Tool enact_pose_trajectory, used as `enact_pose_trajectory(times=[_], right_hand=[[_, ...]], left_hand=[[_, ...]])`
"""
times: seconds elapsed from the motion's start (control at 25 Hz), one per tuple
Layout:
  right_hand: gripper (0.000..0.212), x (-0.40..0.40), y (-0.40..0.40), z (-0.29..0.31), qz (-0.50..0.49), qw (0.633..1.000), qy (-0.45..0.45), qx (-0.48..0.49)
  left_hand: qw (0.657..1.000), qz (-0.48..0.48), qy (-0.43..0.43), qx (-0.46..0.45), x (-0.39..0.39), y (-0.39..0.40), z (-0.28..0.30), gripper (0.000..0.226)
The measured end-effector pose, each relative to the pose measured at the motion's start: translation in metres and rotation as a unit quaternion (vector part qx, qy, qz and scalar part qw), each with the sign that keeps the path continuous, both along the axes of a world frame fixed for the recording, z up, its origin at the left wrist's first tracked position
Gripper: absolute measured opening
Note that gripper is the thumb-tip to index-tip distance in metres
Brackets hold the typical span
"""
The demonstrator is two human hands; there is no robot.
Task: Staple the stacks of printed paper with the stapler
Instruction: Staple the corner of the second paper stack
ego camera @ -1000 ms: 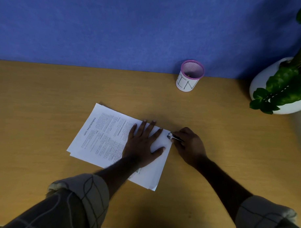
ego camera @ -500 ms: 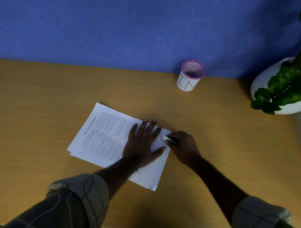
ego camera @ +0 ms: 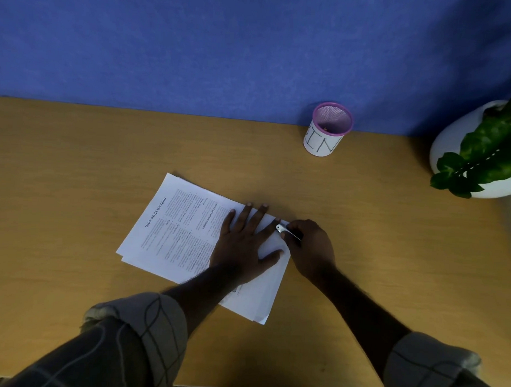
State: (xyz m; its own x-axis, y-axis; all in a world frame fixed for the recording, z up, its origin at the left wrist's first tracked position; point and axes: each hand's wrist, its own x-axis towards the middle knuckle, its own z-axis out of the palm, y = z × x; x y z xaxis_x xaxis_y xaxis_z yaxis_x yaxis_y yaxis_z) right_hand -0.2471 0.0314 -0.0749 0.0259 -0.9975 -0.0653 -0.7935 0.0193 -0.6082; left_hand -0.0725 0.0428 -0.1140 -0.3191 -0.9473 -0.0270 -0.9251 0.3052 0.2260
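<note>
Now our left hand lies flat, fingers spread, on the paper stack; our right hand grips the stapler at its far right corner, and we judge a firm squeeze comes next.

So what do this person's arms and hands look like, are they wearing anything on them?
Both hands, the left hand and the right hand, are bare: no gloves, and no rings or watch visible. The forearms are bare too. Each arm wears a grey sleeve with thin dark curved lines, rolled up toward the elbow with a paler cuff showing.

Left hand flat, right hand clenched
</note>
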Motion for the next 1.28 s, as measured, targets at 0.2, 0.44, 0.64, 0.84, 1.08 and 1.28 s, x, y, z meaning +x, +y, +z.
enact_pose_trajectory(times=[0.2, 0.44, 0.64, 0.84, 1.08, 1.28], right_hand=[[0.014, 0.0, 0.004, 0.002, 0.073, 0.99, 0.079, -0.087], [0.027, -0.003, 0.006, 0.0, 0.133, 0.965, 0.168, -0.152], [0.031, -0.005, 0.004, -0.002, 0.153, 0.954, 0.18, -0.183], [0.026, -0.012, 0.002, -0.003, 0.175, 0.944, 0.184, -0.21], [0.03, -0.011, 0.005, -0.006, 0.187, 0.941, 0.188, -0.211], [0.027, -0.018, 0.011, -0.006, 0.184, 0.941, 0.188, -0.214]], left_hand=[[1.0, 0.002, 0.011, 0.001, 0.001, 0.0, 0.001, 0.075], [1.0, 0.001, 0.016, -0.007, 0.001, -0.001, -0.003, 0.075], [1.0, -0.001, 0.018, -0.025, 0.0, -0.002, -0.006, 0.073], [0.999, 0.002, 0.02, -0.031, 0.0, -0.002, -0.008, 0.073], [0.999, 0.006, 0.021, -0.034, 0.0, -0.002, -0.006, 0.072], [0.999, 0.006, 0.02, -0.027, 0.0, 0.0, -0.004, 0.073]])
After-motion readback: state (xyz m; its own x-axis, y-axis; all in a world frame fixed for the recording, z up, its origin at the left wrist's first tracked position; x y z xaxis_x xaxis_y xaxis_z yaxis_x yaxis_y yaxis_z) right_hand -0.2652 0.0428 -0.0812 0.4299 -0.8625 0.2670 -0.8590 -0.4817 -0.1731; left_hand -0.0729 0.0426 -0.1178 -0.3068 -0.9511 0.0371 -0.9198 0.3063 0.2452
